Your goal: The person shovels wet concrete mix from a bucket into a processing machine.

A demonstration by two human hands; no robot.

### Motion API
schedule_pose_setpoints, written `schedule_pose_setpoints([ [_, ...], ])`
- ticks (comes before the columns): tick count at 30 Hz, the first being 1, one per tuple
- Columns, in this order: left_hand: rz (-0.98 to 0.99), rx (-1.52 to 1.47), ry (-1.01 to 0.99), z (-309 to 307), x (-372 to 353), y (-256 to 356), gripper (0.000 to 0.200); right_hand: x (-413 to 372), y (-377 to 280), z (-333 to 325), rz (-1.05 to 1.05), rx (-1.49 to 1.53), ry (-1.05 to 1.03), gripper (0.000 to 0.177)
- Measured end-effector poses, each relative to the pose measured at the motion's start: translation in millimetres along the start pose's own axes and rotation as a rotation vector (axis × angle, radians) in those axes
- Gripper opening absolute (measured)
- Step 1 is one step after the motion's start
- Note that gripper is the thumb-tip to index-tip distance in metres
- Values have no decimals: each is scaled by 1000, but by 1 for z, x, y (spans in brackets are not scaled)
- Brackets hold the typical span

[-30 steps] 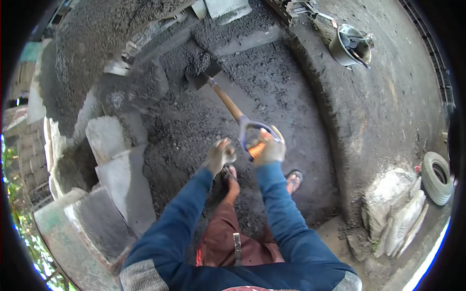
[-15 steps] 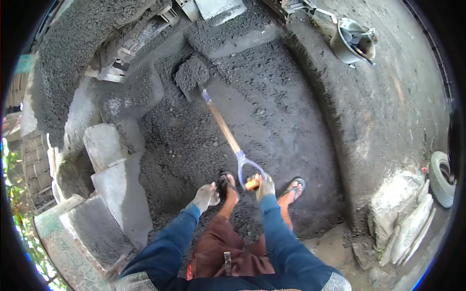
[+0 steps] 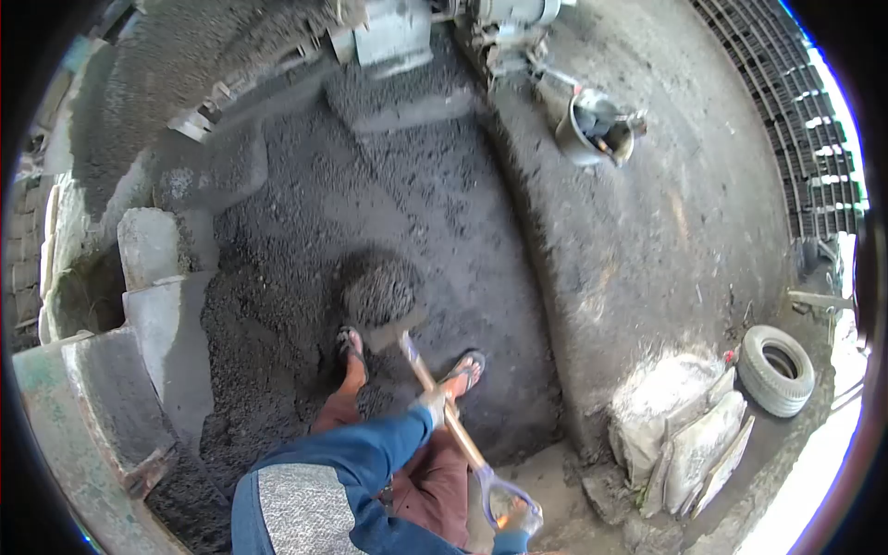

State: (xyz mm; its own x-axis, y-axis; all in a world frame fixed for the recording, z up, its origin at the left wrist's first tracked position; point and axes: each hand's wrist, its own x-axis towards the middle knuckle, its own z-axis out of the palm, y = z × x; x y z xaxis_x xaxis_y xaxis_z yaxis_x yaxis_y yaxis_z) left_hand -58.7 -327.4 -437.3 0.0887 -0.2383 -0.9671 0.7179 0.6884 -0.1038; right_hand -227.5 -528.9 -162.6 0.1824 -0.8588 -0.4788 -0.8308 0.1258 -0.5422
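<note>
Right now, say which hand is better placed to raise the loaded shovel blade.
Left, probably. The left hand grips the wooden shovel shaft nearest the grit-heaped blade; the right hand sits back on the blue D-grip.

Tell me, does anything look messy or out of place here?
Nothing looks broken. Oddest: bare feet in open sandals stand right in the dark gravel mix, just beside the loaded shovel that the left hand and right hand grip. Farther off, a bucket looks tilted, and a tyre lies by some sacks.
</note>
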Motion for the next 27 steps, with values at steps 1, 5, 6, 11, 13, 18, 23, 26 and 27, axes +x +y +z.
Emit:
schedule_pose_setpoints([
  [1, -30, -53, 8, 13, -40, -9, 15, 11, 3, -26, -24, -77, -16, 10],
  [5, -64, -81, -160, 8, -111, -25, 20, 54, 29, -63, 162, -62, -152, 12],
  [6, 27, -146, -98, 23, -154, -10, 21, 70, 44, -61, 220, 10, -209, 12],
  [11, 263, -235, -589, 57, -312, 138, 16, 86, 30, 58, 185, 382, -632, 16],
  [13, 714, 40, -794, 68, -353, 187, 17, 55, -24, 92, -274, 192, -789, 14],
  [18, 113, -3, -510, 24, -278, 132, 14, 51, 19, -4, 556, 504, -629, 24],
  [23, -3, -122, -171, -48, -145, 130, 16, -98, -6, 19, 415, 453, -524, 17],
  [26, 123, 15, 42, -78, -99, 200, 17, -173, -21, 134, 394, 364, -466, 19],
  [27, 97, 65, 47, -95, -78, 225, 17, -199, -39, 175, 454, 389, -429, 20],
])
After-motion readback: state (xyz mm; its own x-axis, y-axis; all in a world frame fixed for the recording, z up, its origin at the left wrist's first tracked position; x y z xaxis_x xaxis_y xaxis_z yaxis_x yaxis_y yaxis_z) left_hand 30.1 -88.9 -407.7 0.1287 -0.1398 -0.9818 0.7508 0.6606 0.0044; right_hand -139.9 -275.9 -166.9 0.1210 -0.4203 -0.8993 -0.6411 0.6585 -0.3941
